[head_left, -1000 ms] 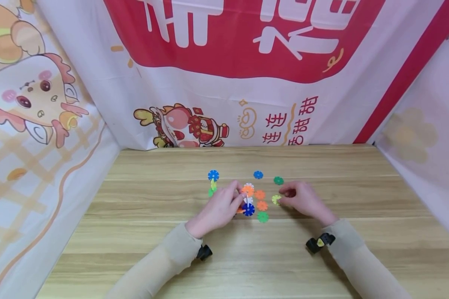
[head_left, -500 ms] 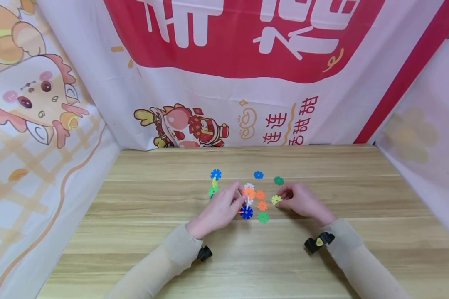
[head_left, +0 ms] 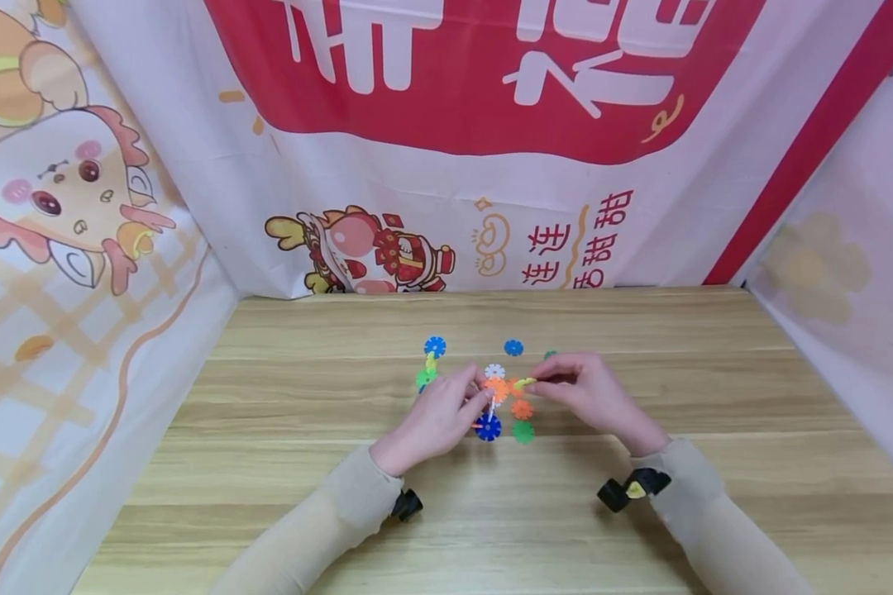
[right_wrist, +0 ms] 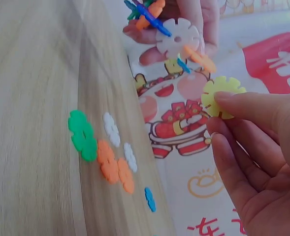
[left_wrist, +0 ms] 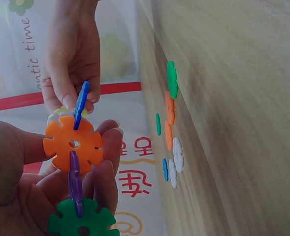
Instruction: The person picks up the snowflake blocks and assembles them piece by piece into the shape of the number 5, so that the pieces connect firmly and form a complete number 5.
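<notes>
My left hand point(head_left: 435, 417) holds a joined chain of notched snowflake discs. In the left wrist view, an orange disc point(left_wrist: 61, 140), a purple disc point(left_wrist: 75, 182), a green disc point(left_wrist: 83, 219) and a blue disc point(left_wrist: 81, 105) are slotted together at angles. A white disc point(right_wrist: 185, 38) of the chain faces the right wrist view, with a second orange disc point(right_wrist: 200, 59) beyond it. Between thumb and fingers, my right hand point(head_left: 595, 397) pinches a single yellow disc point(right_wrist: 228, 86), off the table and close to the chain's right side. My left fingers hide part of the chain.
Loose discs lie on the wooden table point(head_left: 640, 537): a green one point(head_left: 523, 432), an orange one point(head_left: 522, 409), a light blue one point(head_left: 514, 348), and white ones point(right_wrist: 111, 129). A dark green disc point(head_left: 550, 355) is partly behind my right hand. A printed cloth point(head_left: 640, 231) hangs at the back.
My right hand has picked the yellow disc up off the table and carried it left towards the chain. My left hand has turned the chain slightly; its upper blue disc has shifted right.
</notes>
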The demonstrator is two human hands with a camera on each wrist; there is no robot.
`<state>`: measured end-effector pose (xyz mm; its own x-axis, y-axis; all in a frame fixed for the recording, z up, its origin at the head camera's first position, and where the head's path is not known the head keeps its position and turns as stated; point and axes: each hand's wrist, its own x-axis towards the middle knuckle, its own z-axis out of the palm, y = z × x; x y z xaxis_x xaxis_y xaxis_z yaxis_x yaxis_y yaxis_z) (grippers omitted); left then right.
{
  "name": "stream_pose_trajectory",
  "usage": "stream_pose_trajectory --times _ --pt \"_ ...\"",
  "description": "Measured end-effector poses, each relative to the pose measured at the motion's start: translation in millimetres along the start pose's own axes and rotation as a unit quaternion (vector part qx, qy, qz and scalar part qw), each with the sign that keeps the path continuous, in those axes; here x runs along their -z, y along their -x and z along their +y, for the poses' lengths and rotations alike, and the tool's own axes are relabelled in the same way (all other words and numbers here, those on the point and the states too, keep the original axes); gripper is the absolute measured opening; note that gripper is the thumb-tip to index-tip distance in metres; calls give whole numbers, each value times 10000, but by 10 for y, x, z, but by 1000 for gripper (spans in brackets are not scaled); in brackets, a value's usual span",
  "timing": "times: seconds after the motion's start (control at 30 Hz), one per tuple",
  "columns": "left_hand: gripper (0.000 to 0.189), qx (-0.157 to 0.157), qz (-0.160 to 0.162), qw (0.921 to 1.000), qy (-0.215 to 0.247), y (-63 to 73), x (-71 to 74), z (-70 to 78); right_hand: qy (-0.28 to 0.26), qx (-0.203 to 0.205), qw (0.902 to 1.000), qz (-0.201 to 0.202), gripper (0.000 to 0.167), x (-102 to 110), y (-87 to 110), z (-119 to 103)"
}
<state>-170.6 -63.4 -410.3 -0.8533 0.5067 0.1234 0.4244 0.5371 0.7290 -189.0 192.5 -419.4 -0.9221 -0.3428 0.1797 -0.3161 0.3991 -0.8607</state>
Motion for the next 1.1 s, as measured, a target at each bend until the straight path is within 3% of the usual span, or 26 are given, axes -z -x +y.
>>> stream_pose_trajectory --times 0.3,0.63,0.87,1.1 --pt "10 -44 -101 9999 5 1 19 30 -238 301 9993 -9 9 -65 -22 -112" --pt "11 -5 -168 9996 230 5 53 54 -122 452 9989 -15 12 -106 -5 -141" --pt "8 -44 -307 9986 435 64 86 90 188 807 9964 -183 16 -107 39 -187" --pt "11 -138 -355 9979 524 95 100 55 210 777 9961 -374 14 -111 36 -214"
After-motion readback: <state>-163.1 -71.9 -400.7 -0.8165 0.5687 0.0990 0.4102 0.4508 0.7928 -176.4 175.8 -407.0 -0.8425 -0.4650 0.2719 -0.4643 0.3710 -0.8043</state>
